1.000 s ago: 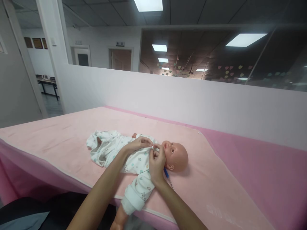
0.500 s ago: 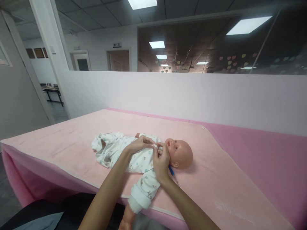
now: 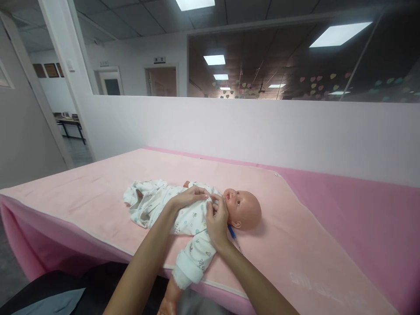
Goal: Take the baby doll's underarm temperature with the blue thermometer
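A baby doll point(image 3: 246, 210) lies on its back on the pink padded table cover point(image 3: 288, 245), its head to the right. It wears a white patterned baby outfit point(image 3: 192, 220), whose sleeve hangs toward me over the near edge with the doll's hand below it. My left hand point(image 3: 192, 197) rests across the doll's chest, fingertips pinching the outfit's fabric near the neckline. Close beside the doll's chin, my right hand point(image 3: 217, 218) has its fingers curled and pinched on the same spot of fabric. The fastening between the fingertips is too small to make out.
A blue-ended cord or strap point(image 3: 232, 232) lies under the doll's neck by my right wrist. The outfit's loose legs point(image 3: 139, 203) spread to the left. A white half wall point(image 3: 229, 131) with glass above stands behind the table, and a grey door point(image 3: 22, 118) is at left.
Both hands stay at the doll's neckline with only slight finger movement. The whole scene has shifted a little left in view.
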A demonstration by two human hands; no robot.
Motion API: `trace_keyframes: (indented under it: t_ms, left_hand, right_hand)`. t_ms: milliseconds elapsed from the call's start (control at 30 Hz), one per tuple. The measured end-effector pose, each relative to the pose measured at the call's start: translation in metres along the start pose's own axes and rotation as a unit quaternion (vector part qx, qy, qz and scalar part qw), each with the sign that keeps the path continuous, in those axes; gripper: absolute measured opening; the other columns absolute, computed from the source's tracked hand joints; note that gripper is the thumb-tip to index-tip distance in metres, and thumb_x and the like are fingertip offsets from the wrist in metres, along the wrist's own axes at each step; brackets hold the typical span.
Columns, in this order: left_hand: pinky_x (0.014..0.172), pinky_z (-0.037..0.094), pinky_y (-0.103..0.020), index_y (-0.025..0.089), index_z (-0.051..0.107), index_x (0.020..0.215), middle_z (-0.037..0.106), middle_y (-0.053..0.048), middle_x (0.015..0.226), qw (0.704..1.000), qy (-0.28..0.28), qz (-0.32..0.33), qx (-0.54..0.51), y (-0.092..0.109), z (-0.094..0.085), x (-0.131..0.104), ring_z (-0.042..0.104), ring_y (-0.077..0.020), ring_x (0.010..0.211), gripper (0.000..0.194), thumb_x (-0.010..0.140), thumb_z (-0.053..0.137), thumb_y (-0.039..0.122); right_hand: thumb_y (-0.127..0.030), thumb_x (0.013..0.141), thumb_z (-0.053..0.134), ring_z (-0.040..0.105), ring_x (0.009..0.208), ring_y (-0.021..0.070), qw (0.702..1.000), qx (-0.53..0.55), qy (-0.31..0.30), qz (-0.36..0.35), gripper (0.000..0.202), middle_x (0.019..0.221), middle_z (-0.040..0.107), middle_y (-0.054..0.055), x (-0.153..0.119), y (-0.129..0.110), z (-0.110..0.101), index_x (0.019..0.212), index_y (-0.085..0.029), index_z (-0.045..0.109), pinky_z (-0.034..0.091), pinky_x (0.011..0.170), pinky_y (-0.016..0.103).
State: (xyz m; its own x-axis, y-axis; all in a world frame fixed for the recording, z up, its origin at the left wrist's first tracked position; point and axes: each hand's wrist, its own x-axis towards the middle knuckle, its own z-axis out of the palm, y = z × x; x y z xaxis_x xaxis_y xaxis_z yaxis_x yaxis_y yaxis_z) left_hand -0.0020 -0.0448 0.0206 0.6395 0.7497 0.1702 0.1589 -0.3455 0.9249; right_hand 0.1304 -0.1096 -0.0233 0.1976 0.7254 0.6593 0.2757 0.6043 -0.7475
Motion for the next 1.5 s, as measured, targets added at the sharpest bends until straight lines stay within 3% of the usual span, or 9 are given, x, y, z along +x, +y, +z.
trace_keyframes:
  t_ms: [167,367,533,900,1100,1267,1500]
  left_hand:
    - [0.076,0.041,-0.028,0.014,0.064,0.082,0.063,-0.002,0.079,0.999,-0.014,0.012,-0.041,-0.002,0.001,0.000,0.056,-0.0156,0.078,0.025,0.078,0.056,0.038]
    - [0.073,0.041,-0.026,0.013,0.065,0.086,0.062,-0.003,0.075,0.996,0.004,0.018,-0.089,-0.007,0.002,0.002,0.055,-0.0154,0.075,0.022,0.073,0.063,0.031]
    - [0.073,0.039,-0.025,0.015,0.064,0.095,0.062,0.000,0.071,0.989,0.032,0.023,-0.143,-0.012,0.002,0.004,0.055,-0.0134,0.071,0.030,0.066,0.068,0.023]
    - [0.076,0.039,-0.027,0.015,0.065,0.091,0.063,-0.001,0.073,0.989,0.050,0.016,-0.141,-0.002,0.005,0.000,0.057,-0.0153,0.075,0.026,0.067,0.068,0.024]
    - [0.074,0.041,-0.025,0.014,0.064,0.094,0.064,-0.003,0.077,0.986,0.029,0.015,-0.161,-0.003,0.007,0.000,0.058,-0.0145,0.077,0.028,0.068,0.069,0.023]
    - [0.073,0.042,-0.025,0.014,0.065,0.095,0.066,-0.005,0.081,0.988,0.023,0.023,-0.152,-0.006,0.005,0.001,0.059,-0.0150,0.078,0.028,0.068,0.068,0.023]
    - [0.078,0.042,-0.026,0.014,0.066,0.094,0.068,-0.007,0.086,0.989,0.022,0.031,-0.139,-0.006,0.005,0.002,0.060,-0.0162,0.083,0.027,0.070,0.067,0.024]
  right_hand:
    - [-0.028,0.082,0.045,0.052,0.057,0.0126,1.000,0.018,0.006,0.013,0.020,0.072,0.058,0.001,0.001,0.000,0.000,0.098,-0.018,0.053,0.043,0.053,0.025]
    - [-0.028,0.082,0.044,0.056,0.069,0.0165,1.000,0.022,0.016,0.007,0.017,0.071,0.058,0.002,0.001,0.001,0.000,0.093,-0.019,0.054,0.045,0.056,0.026]
    - [-0.028,0.082,0.044,0.058,0.076,0.0184,0.999,0.026,0.022,0.006,0.019,0.076,0.058,0.003,0.002,0.003,0.001,0.098,-0.021,0.052,0.047,0.058,0.029]
    - [-0.025,0.082,0.044,0.057,0.085,0.0197,0.998,0.008,0.054,-0.023,0.026,0.087,0.057,0.007,0.002,0.004,0.004,0.108,-0.019,0.047,0.049,0.066,0.033]
    - [-0.022,0.082,0.044,0.056,0.072,0.0157,0.999,0.008,0.039,-0.030,0.027,0.087,0.056,0.006,0.000,0.003,0.004,0.109,-0.020,0.047,0.048,0.062,0.029]
    - [-0.016,0.078,0.045,0.046,0.053,0.0105,1.000,0.002,0.009,-0.017,0.033,0.080,0.054,0.003,-0.002,0.001,0.005,0.112,-0.019,0.045,0.044,0.054,0.025]
    - [-0.015,0.079,0.045,0.049,0.059,0.0112,0.999,-0.025,0.015,-0.019,0.029,0.089,0.054,0.005,-0.002,0.003,0.005,0.108,-0.019,0.047,0.046,0.063,0.028]
